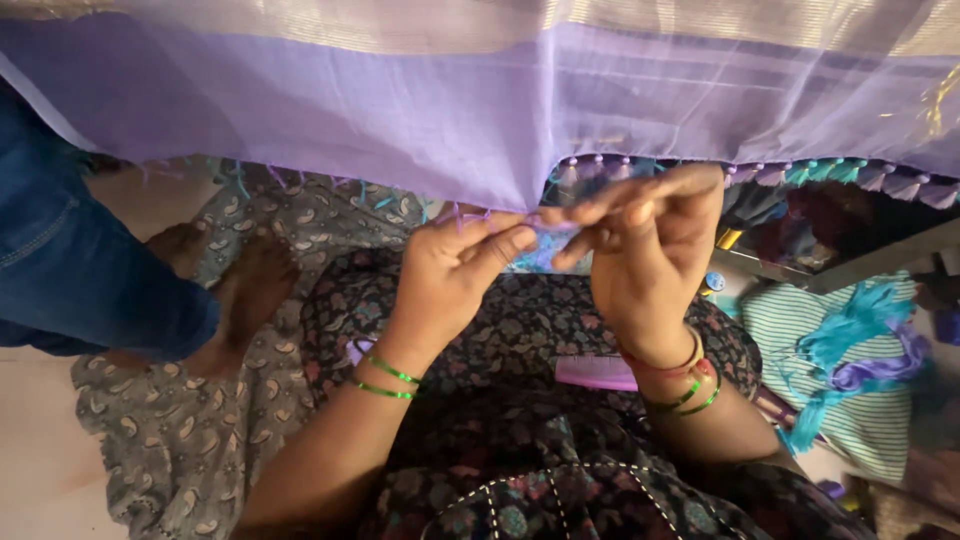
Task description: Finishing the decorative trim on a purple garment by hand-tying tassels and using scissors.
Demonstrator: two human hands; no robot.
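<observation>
Lilac cloth (430, 110) hangs across the top of the view, its lower edge fringed with purple and teal tassels (850, 175). Left hand (450, 270) pinches the loose fringe threads (470, 215) at the hem between thumb and forefinger; right hand (645, 250) is closed on the same threads just beside it, fingertips nearly touching the left. A pink comb (595, 373) lies on the lap below the wrists, and skeins of teal and purple thread (855, 340) rest on striped fabric to the right.
</observation>
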